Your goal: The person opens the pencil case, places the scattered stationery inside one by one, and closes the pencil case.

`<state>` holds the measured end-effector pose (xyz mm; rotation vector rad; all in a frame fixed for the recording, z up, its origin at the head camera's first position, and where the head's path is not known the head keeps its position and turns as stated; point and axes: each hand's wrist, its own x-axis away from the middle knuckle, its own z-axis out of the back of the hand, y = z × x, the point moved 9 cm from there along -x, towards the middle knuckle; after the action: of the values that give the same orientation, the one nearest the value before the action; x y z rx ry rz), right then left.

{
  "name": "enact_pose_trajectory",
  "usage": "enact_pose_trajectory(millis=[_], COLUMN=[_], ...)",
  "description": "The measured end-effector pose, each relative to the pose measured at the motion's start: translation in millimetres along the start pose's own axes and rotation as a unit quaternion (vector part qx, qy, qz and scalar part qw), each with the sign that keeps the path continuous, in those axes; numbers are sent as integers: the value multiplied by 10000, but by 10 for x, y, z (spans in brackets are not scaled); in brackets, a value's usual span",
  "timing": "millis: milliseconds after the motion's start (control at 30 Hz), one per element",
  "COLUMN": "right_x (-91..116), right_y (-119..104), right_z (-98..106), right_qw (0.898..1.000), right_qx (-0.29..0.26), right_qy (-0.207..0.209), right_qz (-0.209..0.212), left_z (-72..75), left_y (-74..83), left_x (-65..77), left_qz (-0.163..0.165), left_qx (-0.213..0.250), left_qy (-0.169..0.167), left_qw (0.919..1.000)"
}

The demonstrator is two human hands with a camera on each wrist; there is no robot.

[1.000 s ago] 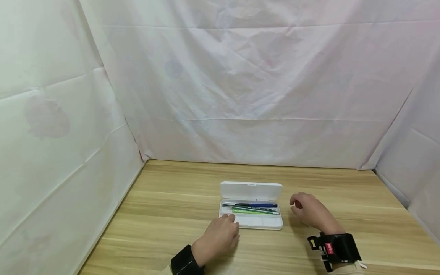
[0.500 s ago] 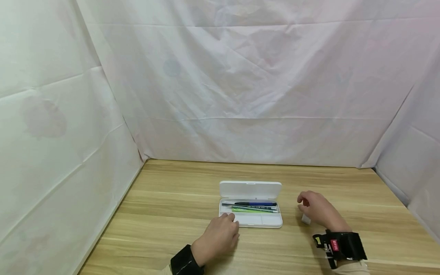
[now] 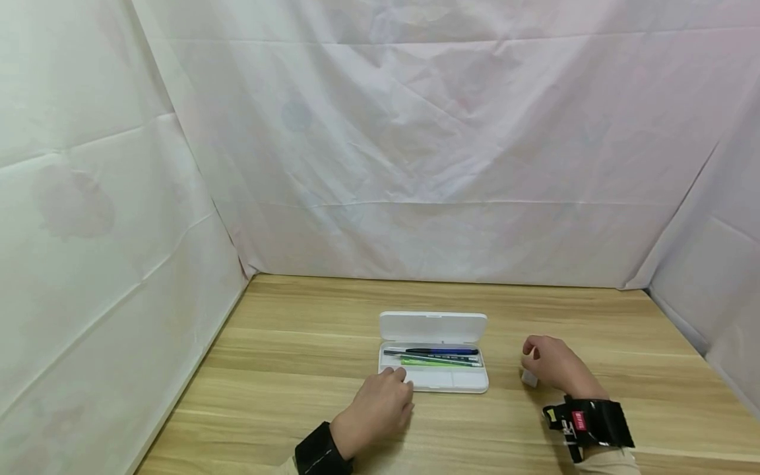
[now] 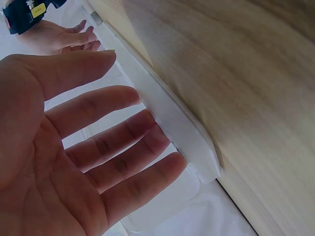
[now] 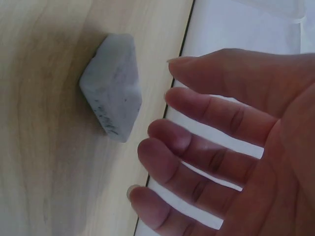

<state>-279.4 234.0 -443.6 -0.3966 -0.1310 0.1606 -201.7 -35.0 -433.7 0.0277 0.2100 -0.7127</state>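
An open white pencil case lies on the table with its lid raised at the back. Inside are a dark blue pen, green pencils and a light green strip. My left hand rests its relaxed fingertips at the case's front left edge; the left wrist view has them along the white side wall. To the right of the case, my right hand hovers by a whitish, slant-ended eraser. Loosely bent, its fingers stand apart from the eraser.
The wooden table runs back to a hanging white cloth. More white cloth stands at the left and right. Each wrist wears a black band.
My right hand has moved right, away from the pencil case, and lately a little nearer to me; the eraser has come into sight beneath it. The left hand has stayed in place.
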Motion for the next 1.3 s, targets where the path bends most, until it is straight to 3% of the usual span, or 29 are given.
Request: enact_pose_trajectory(millis=[467,800,1300], right_x=[16,-9,-21], right_y=[89,93,57], right_z=[-91,-134,-183], right_qw=[9983,9970,9968], right_qx=[-342,-255,-249], right_qy=[-281,-407,-470], right_qz=[-391,-604,-592], left_z=[8,22,15], left_y=[1,5,5], left_x=[-4,-10,-3], left_qz=[-3,-7,10], left_qx=[45,19,-7], left_qy=[-26,-55,-56], left_qw=[10000,10000,10000])
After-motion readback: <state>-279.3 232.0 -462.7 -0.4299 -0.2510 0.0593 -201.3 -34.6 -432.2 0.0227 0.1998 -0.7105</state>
